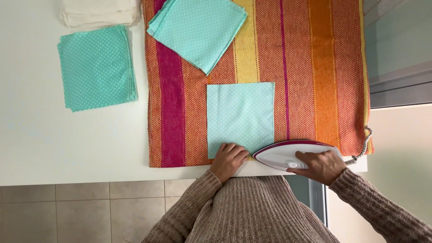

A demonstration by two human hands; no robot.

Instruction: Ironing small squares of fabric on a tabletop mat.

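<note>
Pressing step in hand: the left hand [228,160] pins the near edge of the dotted turquoise square [240,117] flat on the striped cloth [315,67], the right hand [321,167] closed around the iron [288,153] handle just beside it.

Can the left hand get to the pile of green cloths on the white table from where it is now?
Probably yes. The left hand rests on the single cloth, holding nothing, and only bare white table and striped mat lie between it and the pile.
</note>
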